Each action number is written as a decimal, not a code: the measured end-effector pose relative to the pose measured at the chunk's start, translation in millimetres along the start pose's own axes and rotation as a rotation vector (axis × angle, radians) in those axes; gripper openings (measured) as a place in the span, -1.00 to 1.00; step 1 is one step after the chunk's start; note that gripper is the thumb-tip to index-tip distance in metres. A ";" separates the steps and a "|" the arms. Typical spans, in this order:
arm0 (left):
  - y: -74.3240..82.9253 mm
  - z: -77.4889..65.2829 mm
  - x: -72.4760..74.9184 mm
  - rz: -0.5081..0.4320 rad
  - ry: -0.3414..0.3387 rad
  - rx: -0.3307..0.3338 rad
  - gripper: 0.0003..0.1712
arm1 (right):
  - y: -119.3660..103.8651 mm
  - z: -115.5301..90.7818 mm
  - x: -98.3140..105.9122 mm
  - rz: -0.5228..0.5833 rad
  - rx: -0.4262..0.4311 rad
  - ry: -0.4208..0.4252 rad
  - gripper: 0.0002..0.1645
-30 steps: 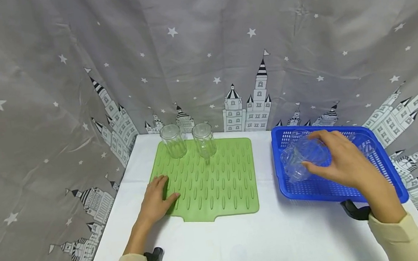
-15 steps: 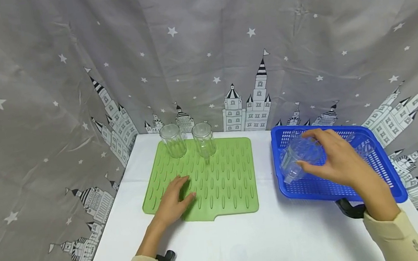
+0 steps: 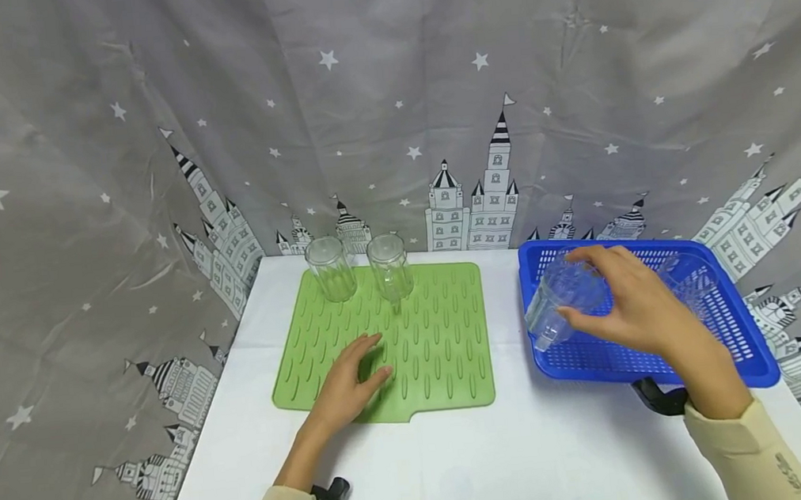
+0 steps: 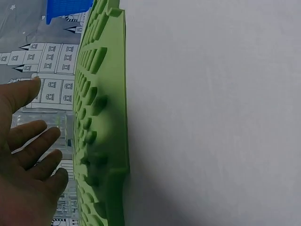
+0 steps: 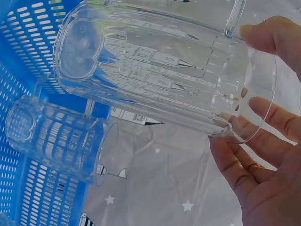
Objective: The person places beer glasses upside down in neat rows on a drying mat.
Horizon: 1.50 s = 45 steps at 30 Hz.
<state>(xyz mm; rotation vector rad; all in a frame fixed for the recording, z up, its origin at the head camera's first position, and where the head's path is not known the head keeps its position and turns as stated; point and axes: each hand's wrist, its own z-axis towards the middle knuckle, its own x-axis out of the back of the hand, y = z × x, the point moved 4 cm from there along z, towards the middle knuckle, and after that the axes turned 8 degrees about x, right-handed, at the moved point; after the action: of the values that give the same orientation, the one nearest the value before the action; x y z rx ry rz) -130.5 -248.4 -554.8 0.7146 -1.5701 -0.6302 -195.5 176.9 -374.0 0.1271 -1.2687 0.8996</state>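
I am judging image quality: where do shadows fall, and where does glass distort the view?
Head view: soft shadow on the white table near the blue basket; left wrist view: shadow across the green mat; right wrist view: the printed curtain looks streaked through the mug in the right hand.

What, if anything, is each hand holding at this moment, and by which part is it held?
The right hand holds a clear, cylindrical glass mug by its end near the open rim. The left hand holds nothing.
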 end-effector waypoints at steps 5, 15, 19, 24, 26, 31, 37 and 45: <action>4.4 1.0 -3.2 -0.052 0.002 -0.039 -0.25 | -3.8 4.6 -3.4 -0.003 0.035 0.008 -0.12; 13.3 5.4 -22.0 -0.099 -0.053 -0.063 -0.20 | -12.5 13.4 -12.5 0.013 0.090 0.009 -0.16; 20.4 7.8 -23.2 -0.108 -0.043 -0.068 -0.17 | -17.0 17.9 -17.2 0.016 0.131 0.016 -0.15; 29.3 11.0 -25.3 -0.136 -0.053 -0.105 -0.17 | -23.2 22.2 -22.7 0.023 0.169 0.026 -0.14; 33.5 11.4 -27.2 -0.150 -0.062 -0.118 -0.17 | -25.8 24.0 -24.8 0.028 0.175 0.020 -0.15; 44.4 11.6 -33.1 -0.163 -0.080 -0.135 -0.17 | -32.2 28.2 -30.2 0.045 0.168 -0.025 -0.17; 52.3 13.7 -38.8 -0.163 -0.091 -0.166 -0.12 | -40.8 32.7 -37.8 0.058 0.197 -0.048 -0.17; 54.7 13.2 -44.4 -0.177 -0.109 -0.152 -0.10 | -49.3 34.9 -51.6 0.072 0.226 -0.087 -0.12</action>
<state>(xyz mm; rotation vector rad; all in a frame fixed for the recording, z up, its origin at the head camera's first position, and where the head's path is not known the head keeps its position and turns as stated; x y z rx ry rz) -145.3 -179.0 -544.7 0.7196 -1.5490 -0.9229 -191.5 98.7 -387.6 0.3028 -1.2551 1.1084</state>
